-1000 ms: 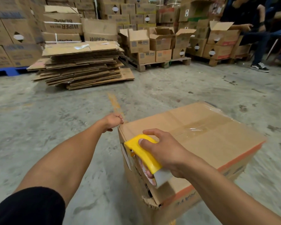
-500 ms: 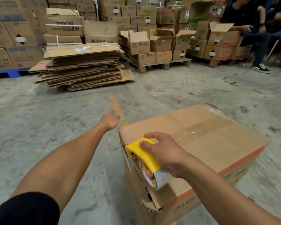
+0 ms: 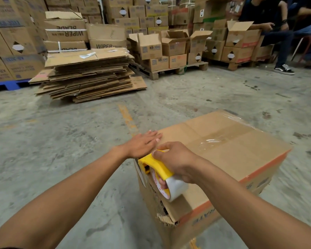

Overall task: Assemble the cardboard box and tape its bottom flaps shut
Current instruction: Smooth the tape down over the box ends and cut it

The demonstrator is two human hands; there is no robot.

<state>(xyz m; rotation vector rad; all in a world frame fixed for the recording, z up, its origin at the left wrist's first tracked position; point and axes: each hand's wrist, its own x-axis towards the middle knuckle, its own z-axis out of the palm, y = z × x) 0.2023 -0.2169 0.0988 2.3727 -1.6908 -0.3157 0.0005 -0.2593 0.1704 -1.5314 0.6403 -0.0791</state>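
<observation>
The box [image 3: 223,151] sits on the concrete floor [image 3: 61,141] at the lower right, flaps up and closed, with clear tape [image 3: 212,141] shining along the middle seam and its near corner torn and ragged.

Far left, stacked cartons [image 3: 13,42] rise against the wall on a blue pallet [image 3: 5,85]. Next to them a pile of flattened cardboard [image 3: 88,74] lies on the floor. A faded yellow line [image 3: 127,117] runs down the floor toward the box.

The left hand [image 3: 142,144] lies flat, palm down, fingers straight and together, pressing on the box's top at its left edge; it grips nothing. Just beside it, touching at the fingertips, the right hand [image 3: 178,160] is clamped around a yellow tape dispenser [image 3: 156,165], which rests at the near-left edge of the box top. The tape roll [image 3: 172,187] hangs under the hand, against the cardboard.

Beyond, in the middle, open cartons marked KB-2041 stand on a wooden pallet [image 3: 171,71]. At the far right, seated people [image 3: 285,33] are partly in view beside more open boxes, one black-and-white shoe [image 3: 284,69] planted on the floor.
</observation>
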